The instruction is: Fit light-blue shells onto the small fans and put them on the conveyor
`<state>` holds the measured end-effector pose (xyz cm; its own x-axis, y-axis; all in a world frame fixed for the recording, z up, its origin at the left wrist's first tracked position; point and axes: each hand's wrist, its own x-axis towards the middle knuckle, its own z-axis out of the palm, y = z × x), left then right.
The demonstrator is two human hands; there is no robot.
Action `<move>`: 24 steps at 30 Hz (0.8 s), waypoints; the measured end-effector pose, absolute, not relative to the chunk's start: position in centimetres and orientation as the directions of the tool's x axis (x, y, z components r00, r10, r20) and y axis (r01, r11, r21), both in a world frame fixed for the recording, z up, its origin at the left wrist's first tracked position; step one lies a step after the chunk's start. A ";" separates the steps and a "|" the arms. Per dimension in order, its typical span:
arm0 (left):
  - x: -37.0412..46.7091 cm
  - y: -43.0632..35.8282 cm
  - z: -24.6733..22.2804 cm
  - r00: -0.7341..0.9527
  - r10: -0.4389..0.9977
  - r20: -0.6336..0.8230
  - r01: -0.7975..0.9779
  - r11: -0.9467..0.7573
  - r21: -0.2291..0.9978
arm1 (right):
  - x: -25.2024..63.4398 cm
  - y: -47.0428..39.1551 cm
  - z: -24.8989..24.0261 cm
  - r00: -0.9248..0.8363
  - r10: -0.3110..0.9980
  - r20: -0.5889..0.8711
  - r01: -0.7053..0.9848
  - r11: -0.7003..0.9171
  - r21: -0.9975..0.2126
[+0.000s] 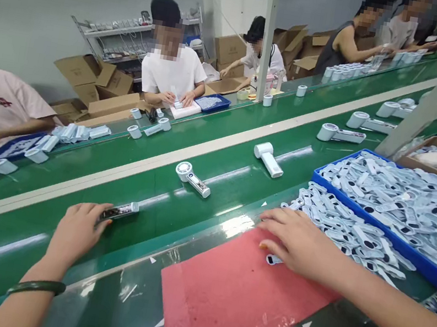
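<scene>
Fingers of the left hand (pixel 77 229) grip a handheld fan (pixel 119 211) on the conveyor belt (pixel 69 205). At three o'clock, the right hand (pixel 297 242) lies open on a faceplate (pixel 273 259); loose, it may slide off the red mat (pixel 233 300).

We see a green conveyor belt (pixel 206 184) with a smooth, glossy rubbery face that throws back the lamps; the red mat (pixel 229 299) looks matt and slightly fuzzy, like felt or foam; the white handheld fan (pixel 193 177) and the pale cover pieces (pixel 396 204) look like smooth plastic; the blue tray (pixel 427 268) is glossy plastic; the boxes (pixel 90 78) are matt brown cardboard.
</scene>
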<state>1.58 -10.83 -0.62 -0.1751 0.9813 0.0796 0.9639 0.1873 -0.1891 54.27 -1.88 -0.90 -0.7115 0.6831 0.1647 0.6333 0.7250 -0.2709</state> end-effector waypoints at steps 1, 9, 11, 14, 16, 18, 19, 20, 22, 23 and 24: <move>1.2 -11.0 -0.6 -0.170 0.982 0.084 0.965 0.184 -0.188 | 54.5 -2.7 -1.2 -0.727 0.669 0.154 0.621 0.737 -0.266; 5.2 -11.0 0.0 -0.242 0.970 0.031 0.968 0.243 -0.055 | 57.4 -6.1 -4.4 -0.651 0.720 0.240 0.721 0.685 -0.100; 7.3 -11.7 1.3 -0.256 0.967 -0.012 0.967 0.256 0.004 | 56.9 -6.6 -4.2 -0.651 0.709 0.269 0.704 0.697 -0.133; 12.3 -13.6 3.1 -0.151 0.986 -0.070 0.975 0.160 0.157 | 55.6 -7.6 -2.9 -0.634 0.728 0.261 0.628 0.681 -0.376; 16.5 -15.0 3.5 0.017 0.995 -0.094 0.954 0.012 0.299 | 54.6 -8.4 -2.0 -0.610 0.761 0.221 0.540 0.603 -0.587; 20.7 -16.0 3.3 0.217 0.970 -0.106 0.909 -0.161 0.385 | 53.6 -9.1 -1.5 -0.604 0.780 0.164 0.453 0.505 -0.735; 22.6 -16.2 3.0 0.299 0.949 -0.097 0.888 -0.239 0.394 | 53.2 -9.4 -1.4 -0.610 0.780 0.138 0.417 0.464 -0.781; 24.1 -16.4 2.7 0.363 0.928 -0.085 0.873 -0.306 0.380 | 52.9 -9.6 -1.4 -0.618 0.777 0.119 0.386 0.432 -0.815; 26.2 -16.6 1.9 0.413 0.910 -0.039 0.873 -0.383 0.301 | 52.4 -10.0 -1.5 -0.625 0.776 0.087 0.346 0.375 -0.860; 26.6 -16.7 1.6 0.403 0.915 -0.007 0.887 -0.389 0.251 | 52.3 -10.2 -1.6 -0.625 0.777 0.072 0.335 0.350 -0.875; 26.8 -16.9 1.3 0.379 0.925 0.027 0.904 -0.376 0.205 | 52.1 -10.4 -1.7 -0.626 0.778 0.053 0.333 0.328 -0.884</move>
